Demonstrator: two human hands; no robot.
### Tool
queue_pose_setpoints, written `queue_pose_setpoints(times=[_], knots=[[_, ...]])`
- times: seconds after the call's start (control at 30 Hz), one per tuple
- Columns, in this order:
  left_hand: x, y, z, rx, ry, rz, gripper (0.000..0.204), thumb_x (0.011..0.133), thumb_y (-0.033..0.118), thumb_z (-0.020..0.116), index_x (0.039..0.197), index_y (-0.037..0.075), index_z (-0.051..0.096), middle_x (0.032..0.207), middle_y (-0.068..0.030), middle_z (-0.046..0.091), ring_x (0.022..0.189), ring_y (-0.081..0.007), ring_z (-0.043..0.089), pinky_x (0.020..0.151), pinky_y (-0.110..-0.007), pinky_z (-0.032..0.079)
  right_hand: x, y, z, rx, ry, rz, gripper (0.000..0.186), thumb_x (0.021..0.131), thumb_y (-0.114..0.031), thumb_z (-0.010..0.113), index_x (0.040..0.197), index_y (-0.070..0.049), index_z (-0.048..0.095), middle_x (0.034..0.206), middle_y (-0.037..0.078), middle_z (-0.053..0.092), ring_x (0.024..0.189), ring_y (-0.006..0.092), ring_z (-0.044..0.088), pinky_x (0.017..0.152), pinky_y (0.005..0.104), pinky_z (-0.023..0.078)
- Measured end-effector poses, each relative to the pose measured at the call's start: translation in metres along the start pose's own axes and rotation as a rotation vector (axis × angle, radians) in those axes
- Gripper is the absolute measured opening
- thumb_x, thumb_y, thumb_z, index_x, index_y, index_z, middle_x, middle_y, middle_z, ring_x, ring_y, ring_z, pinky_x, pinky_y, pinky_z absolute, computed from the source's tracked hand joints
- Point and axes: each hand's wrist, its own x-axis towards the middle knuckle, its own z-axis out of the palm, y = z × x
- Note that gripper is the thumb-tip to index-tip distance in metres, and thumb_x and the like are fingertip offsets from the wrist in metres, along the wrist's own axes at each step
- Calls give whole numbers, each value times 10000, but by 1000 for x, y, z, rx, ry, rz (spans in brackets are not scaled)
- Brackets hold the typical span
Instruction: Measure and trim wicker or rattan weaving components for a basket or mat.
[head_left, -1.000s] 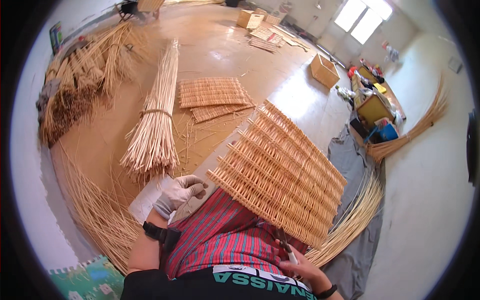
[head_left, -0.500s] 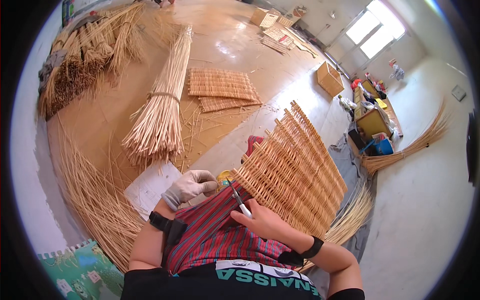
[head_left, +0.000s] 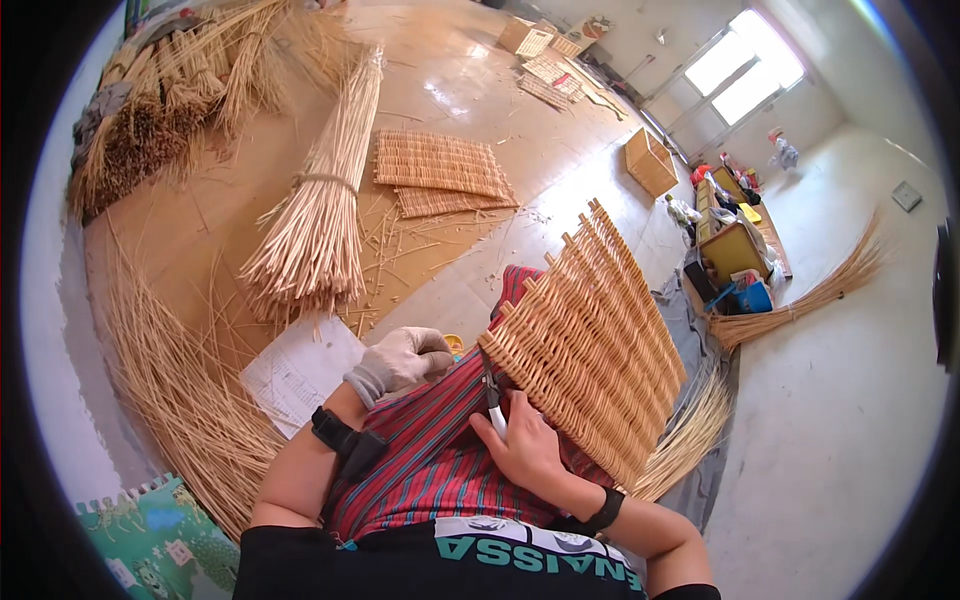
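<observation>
A woven wicker panel (head_left: 590,350) slants right of center above a striped cloth (head_left: 430,450), its corner apparently angled toward the clippers (head_left: 493,400) gripped in the right hand (head_left: 527,445). The gloved left hand (head_left: 402,360) curls nearby, any hold unclear. Upper left, a tie (head_left: 328,181) keeps a rod bundle (head_left: 310,240) together.

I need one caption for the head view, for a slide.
Right hand holds white-handled shears beside a woven panel, gloved left hand nearby.
</observation>
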Motion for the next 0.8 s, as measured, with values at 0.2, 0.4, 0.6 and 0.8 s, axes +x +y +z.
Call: queue_pose_setpoints(times=[0.2, 0.4, 0.6, 0.8], knots=[[-3, -4, 2, -19, -14, -6, 181, 962, 153, 731, 1032, -13, 711, 883, -67, 725, 796, -149, 673, 758, -308, 566, 1, 3, 3, -22, 44, 0, 654, 974, -561, 621, 1252, 14, 481, 975, 267, 702, 948, 464, 690, 808, 555, 537], [-5, -8, -13, 264, 115, 41, 241, 945, 94, 717, 1154, -23, 695, 966, -78, 735, 897, -156, 693, 848, -298, 564, -13, 20, -43, -119, -216, -143, 524, 951, -480, 673, 1222, -50, 544, 919, 216, 723, 892, 416, 713, 777, 519, 551], [-10, 20, 7, 86, 319, 299, 385, 996, 120, 695, 1357, 10, 618, 1198, -94, 715, 1110, -185, 667, 996, -322, 523, -52, 79, -96, 143, -449, -42, 433, 920, -419, 690, 1196, -89, 639, 966, 155, 712, 880, 370, 692, 777, 464, 530], [-11, 69, 56, 20, 120, 180, 308, 1004, 139, 711, 1251, -28, 634, 1108, -62, 704, 1060, -133, 630, 991, -285, 508, -57, 111, -86, 259, -450, -8, 507, 943, -528, 659, 1175, -78, 640, 909, 164, 684, 848, 342, 677, 741, 447, 504]])
